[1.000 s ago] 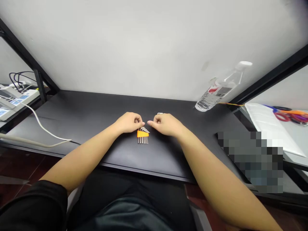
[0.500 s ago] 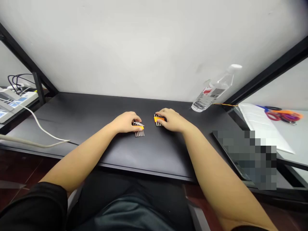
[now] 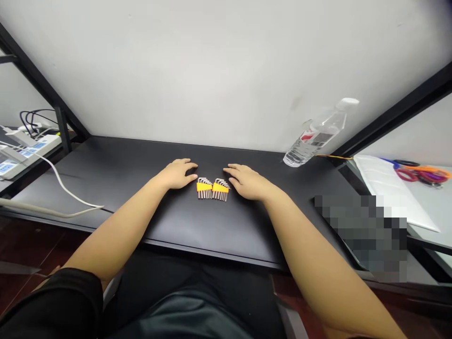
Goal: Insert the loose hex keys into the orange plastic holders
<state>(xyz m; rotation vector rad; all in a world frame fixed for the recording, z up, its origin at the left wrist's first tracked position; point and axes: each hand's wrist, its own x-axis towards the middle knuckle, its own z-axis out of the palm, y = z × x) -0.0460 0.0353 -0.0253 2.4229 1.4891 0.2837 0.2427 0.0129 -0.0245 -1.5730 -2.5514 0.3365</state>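
Two hex key sets in orange holders lie side by side on the black desk point(image 3: 183, 221), their holders touching or nearly so. The left hex key set point(image 3: 204, 190) has its bent ends toward the wall and its straight ends toward me. Beside it, the right hex key set point(image 3: 221, 190) sits at a slight tilt. My left hand point(image 3: 177, 174) rests just left of the pair, fingers apart and holding nothing. On the other side, my right hand point(image 3: 247, 181) is close to the right set, its fingers spread and free of it.
A clear water bottle point(image 3: 314, 136) stands by the wall at the back right. A blurred-out dark flat object point(image 3: 363, 235) lies on the right. Beyond it are a white packet point(image 3: 391, 188) and coloured cords point(image 3: 423, 174). A white cable point(image 3: 60, 181) and power strip point(image 3: 31, 153) are left.
Both hands have let go of the hex key sets. The two sets, held apart before, now lie together on the desk, the right one having come leftward.
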